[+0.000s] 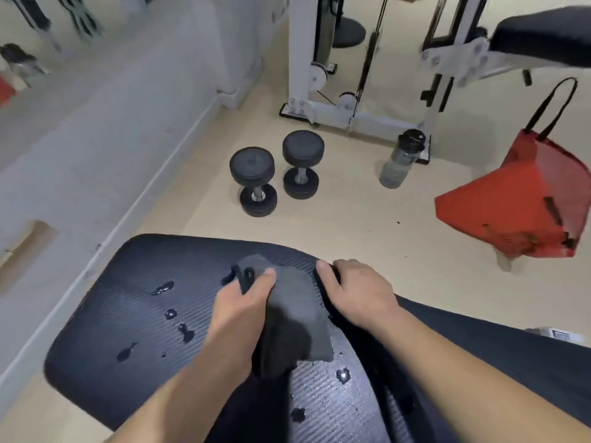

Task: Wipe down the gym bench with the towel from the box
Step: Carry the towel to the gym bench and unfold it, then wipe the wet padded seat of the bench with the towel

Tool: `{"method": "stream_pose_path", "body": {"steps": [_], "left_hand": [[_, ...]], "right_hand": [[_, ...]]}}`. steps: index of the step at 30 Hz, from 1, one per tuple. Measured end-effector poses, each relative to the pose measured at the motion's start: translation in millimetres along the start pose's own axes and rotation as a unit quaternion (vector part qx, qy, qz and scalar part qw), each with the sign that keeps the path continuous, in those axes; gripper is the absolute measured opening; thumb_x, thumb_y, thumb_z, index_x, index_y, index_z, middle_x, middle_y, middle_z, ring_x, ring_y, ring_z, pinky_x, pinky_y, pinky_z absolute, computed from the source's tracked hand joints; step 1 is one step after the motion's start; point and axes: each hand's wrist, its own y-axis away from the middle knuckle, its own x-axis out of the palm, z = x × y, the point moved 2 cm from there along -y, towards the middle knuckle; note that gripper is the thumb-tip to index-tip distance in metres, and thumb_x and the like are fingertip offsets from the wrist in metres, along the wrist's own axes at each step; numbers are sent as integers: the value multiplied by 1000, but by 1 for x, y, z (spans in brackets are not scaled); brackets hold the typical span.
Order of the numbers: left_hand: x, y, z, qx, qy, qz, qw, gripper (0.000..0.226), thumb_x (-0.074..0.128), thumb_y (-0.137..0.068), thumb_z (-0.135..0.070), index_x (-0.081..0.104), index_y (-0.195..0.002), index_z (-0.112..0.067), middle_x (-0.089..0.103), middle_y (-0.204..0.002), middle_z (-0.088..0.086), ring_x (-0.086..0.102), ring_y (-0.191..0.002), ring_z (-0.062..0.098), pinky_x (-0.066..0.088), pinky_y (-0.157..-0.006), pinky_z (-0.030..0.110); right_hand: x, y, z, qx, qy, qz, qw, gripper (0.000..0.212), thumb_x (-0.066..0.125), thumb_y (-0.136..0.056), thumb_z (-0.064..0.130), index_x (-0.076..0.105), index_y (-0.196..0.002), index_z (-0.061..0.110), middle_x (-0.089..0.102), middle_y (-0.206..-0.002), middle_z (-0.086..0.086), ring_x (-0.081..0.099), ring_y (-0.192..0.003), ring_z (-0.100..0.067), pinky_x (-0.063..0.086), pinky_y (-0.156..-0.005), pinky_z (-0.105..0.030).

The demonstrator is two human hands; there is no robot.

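Under the left grip (pixel 243 305), the grey towel (pixel 287 318) lies bunched on the wet tabletop (pixel 121 314), fingers curled into its folds, likely for pushing it. Just right of it, the right grip (pixel 355 292) hooks its fingers over the tabletop's edge, probably for bracing. Droplets (pixel 163 287) left of the towel remain unwiped.

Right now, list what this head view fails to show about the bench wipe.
Head view only:
- bench surface beneath towel and left hand: covered, wet or dry unknown.
- bench's near end: cut off by bottom edge, forearms.
- red bag contents: hidden by its walls.
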Motion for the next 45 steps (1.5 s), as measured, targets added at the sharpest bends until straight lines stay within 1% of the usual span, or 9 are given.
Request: {"method": "stream_pose_path", "body": {"steps": [9,15,19,24,27,32,38,43,45], "left_hand": [[-49,0,1,222,-57,28,973,25,63,-96,-43,73,-106,-23,79,-100,-2,74,-92,16,59,-82,33],[-108,6,15,449,-443,-137,764,29,47,-97,-49,62,-108,-27,63,-117,0,58,-106,27,53,-84,44],[-105,-22,79,335,-665,-27,667,55,36,-98,-56,29,-152,-46,19,-168,4,19,-150,36,27,-119,52],[-119,-39,85,358,-712,71,600,60,23,-100,-64,-1,-154,-56,-12,-170,-4,-14,-156,27,-10,-123,59],[-145,-61,66,365,-703,116,599,58,28,-102,-59,2,-154,-57,-11,-169,-12,-15,-156,15,-9,-124,57],[-169,-108,46,314,-636,-32,704,59,28,-101,-57,6,-155,-54,-7,-169,-17,-11,-156,10,-8,-122,63],[-134,-80,69,418,-635,90,644,60,37,-102,-44,9,-155,-54,-5,-168,-20,-13,-155,8,-11,-124,55],[-159,-125,33,334,-597,-68,726,61,38,-101,-36,16,-156,-48,2,-170,-16,-5,-157,12,-4,-125,59],[-138,-107,44,340,-599,-25,724,59,38,-102,-43,15,-156,-48,-1,-169,-17,-8,-157,15,-8,-124,60]], "right_hand": [[25,16,-4,6,23,-45,999,77,24,-100,68,59,-134,8,62,-140,-17,58,-127,-36,45,-98,-41],[17,37,22,7,25,-50,998,75,34,-99,68,62,-128,5,66,-134,-19,62,-122,-37,49,-99,-38],[40,39,58,-110,31,-84,990,58,51,-98,52,55,-140,13,56,-142,-13,54,-132,-35,46,-108,-41],[58,17,100,-189,16,-89,978,47,42,-101,30,53,-145,17,51,-150,-13,41,-145,-33,37,-117,-46],[64,-4,109,-154,69,-36,985,45,34,-98,36,61,-131,23,58,-138,-6,49,-137,-33,45,-109,-48],[44,-26,118,-124,119,-13,985,41,46,-94,45,70,-127,39,66,-140,9,61,-128,-26,51,-106,-40],[42,-36,108,-125,111,-32,985,41,50,-85,42,70,-120,51,64,-131,16,59,-128,-22,51,-106,-42],[50,-31,105,-123,84,-42,988,47,44,-90,38,64,-130,54,57,-136,18,51,-134,-19,48,-108,-43],[51,-30,105,-126,91,-47,987,45,44,-91,39,64,-129,53,58,-135,16,52,-134,-19,48,-107,-41]]}}
